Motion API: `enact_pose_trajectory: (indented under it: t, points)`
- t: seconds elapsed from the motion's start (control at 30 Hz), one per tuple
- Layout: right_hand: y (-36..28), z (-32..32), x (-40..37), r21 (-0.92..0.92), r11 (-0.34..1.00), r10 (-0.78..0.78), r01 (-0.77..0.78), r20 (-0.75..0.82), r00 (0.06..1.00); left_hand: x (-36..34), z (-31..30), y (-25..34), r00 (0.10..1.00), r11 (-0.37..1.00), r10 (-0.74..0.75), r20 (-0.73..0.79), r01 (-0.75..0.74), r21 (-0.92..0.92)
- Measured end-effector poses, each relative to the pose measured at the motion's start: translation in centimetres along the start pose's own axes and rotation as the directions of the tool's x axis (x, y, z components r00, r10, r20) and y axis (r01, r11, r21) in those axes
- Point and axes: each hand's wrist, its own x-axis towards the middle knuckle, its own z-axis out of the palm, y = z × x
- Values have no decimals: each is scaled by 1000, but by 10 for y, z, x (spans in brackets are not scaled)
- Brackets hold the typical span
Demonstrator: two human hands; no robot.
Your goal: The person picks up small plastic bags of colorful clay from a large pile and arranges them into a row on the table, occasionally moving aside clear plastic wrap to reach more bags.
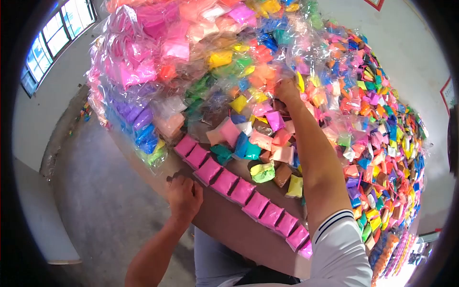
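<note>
My left hand (pixel 184 197) rests at the table's near edge with its fingers curled closed; whether anything is inside the curl is hidden. Just beyond it runs a slanting row of pink packets (pixel 224 182), laid side by side in clear wrapping. My right hand (pixel 287 89) reaches far into the heap of small packets, and its fingertips are hidden among them. Close to that hand lie a yellow packet (pixel 300 81), an orange packet (pixel 263 74) and a purple packet (pixel 275 120).
Large clear bags of pink packets (pixel 131 71) and purple packets (pixel 136 115) are piled at the back left. A big mound of mixed coloured packets (pixel 377 143) fills the right side. Loose packets, including a yellow-green one (pixel 262 172), lie between row and heap. Concrete floor (pixel 110 191) shows at left.
</note>
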Motion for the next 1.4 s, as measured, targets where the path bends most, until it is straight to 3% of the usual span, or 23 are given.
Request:
enact_pose_trajectory:
  t: [0.07, 0.17, 0.27, 0.33, 0.4, 0.5, 0.57, 0.63, 0.7, 0.73, 0.83, 0.93, 0.97, 1.0, 1.03, 1.1, 1.3, 1.4]
  points:
    - [8, 8, 11, -304, 942, -98, 139, 148, 984, 1, 0, 0, 1000, 1000, 7, -3, -7, 7]
    - [12, 17, 25, -13, 994, 111, -111, 181, 977, 3, 0, 0, 998, 999, 43, -43, -43, 5]
    - [29, 60, 39, -137, 991, 12, -14, -21, 1000, 5, 0, 2, 997, 999, 49, -60, -50, -8]
    - [25, 56, 33, -124, 992, -20, 14, -53, 998, 4, -3, 5, 999, 999, 27, -43, -28, -16]
    - [22, 45, 28, -42, 999, 8, -6, 29, 1000, 3, -1, 4, 995, 998, 58, -76, -57, 19]
    - [4, 14, -1, 231, 967, 112, -107, -8, 994, 2, 2, 2, 994, 997, 69, -84, -67, 29]
    - [3, 51, -17, 301, 954, 90, 4, -300, 950, -3, 5, 1, 995, 998, 65, -78, -64, 16]
    - [6, 41, -18, 489, 868, 135, -83, -72, 988, -4, 6, -1, 993, 998, 61, -96, -61, 5]
    - [8, 43, -27, 422, 903, 17, 78, -216, 976, -4, 5, -2, 991, 997, 73, -109, -74, -5]
    - [13, 44, -27, 445, 893, 27, 66, -199, 980, -4, 5, -1, 990, 997, 80, -117, -82, -10]
    - [13, 32, -13, -23, 995, 97, -95, 125, 987, -1, 4, -1, 990, 997, 80, -119, -77, 23]
    - [6, -15, -16, -162, 987, 54, 20, 441, 896, -3, 2, 0, 997, 1000, 26, -69, -27, -11]
    - [8, 4, -10, -122, 992, 30, -9, 168, 985, -3, 1, 0, 999, 1000, 23, -50, -23, -8]
    - [17, 45, -1, -72, 997, 17, -26, -119, 993, -2, -2, 2, 999, 1000, 17, -30, -17, -4]
    - [15, 48, 2, -17, 1000, 6, -9, -187, 982, -1, -3, 3, 1000, 1000, 11, -9, -11, 1]
    - [10, 46, 17, 41, 999, 1, 6, -167, 986, 0, -1, 3, 998, 1000, 28, -49, -27, 15]
    - [11, 39, 34, -28, 998, 57, -54, 141, 988, 5, 0, 4, 997, 999, 45, -56, -45, -15]
    - [12, 38, 24, -77, 996, 60, -49, 154, 986, 5, -2, 8, 997, 999, 54, -51, -54, -2]
